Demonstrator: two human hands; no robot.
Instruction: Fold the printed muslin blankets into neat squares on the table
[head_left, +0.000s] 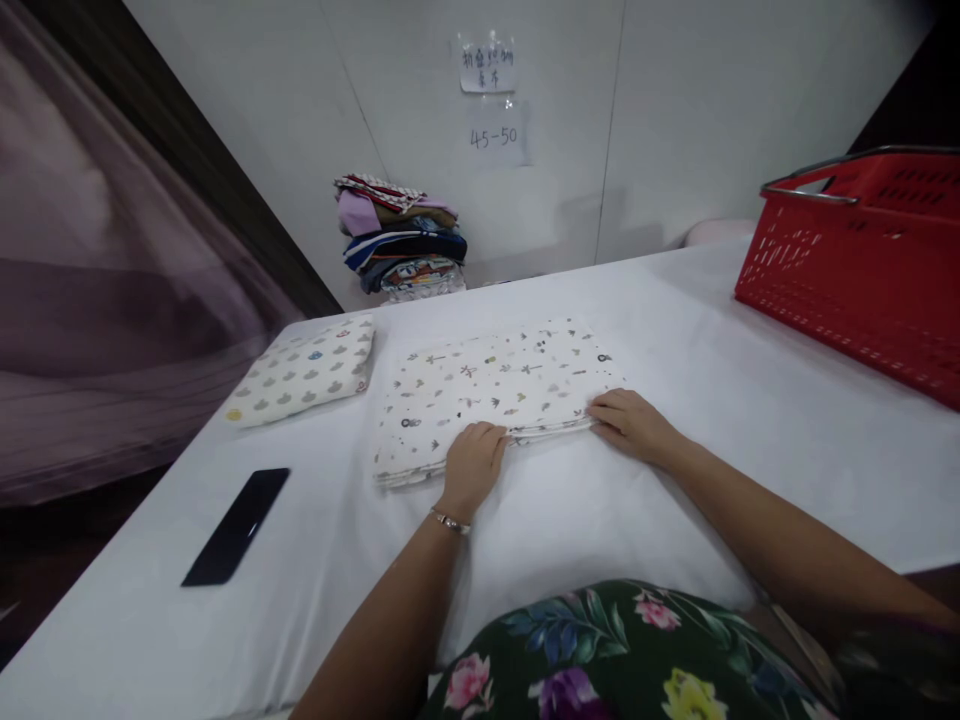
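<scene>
A folded white cloth with small printed figures [495,385] lies flat in the middle of the white table [750,400]. My left hand [472,462] rests on its near edge, fingers curled over the folded layers. My right hand [630,420] is at the near right corner of the same cloth, fingers bent and pressing or pinching the edge. A thin bracelet sits on my left wrist.
A second folded cloth with a scallop print [307,368] lies at the left. A black phone [236,525] lies near the left edge. A stack of folded fabrics [401,240] stands against the back wall. A red plastic basket [862,265] stands at the right.
</scene>
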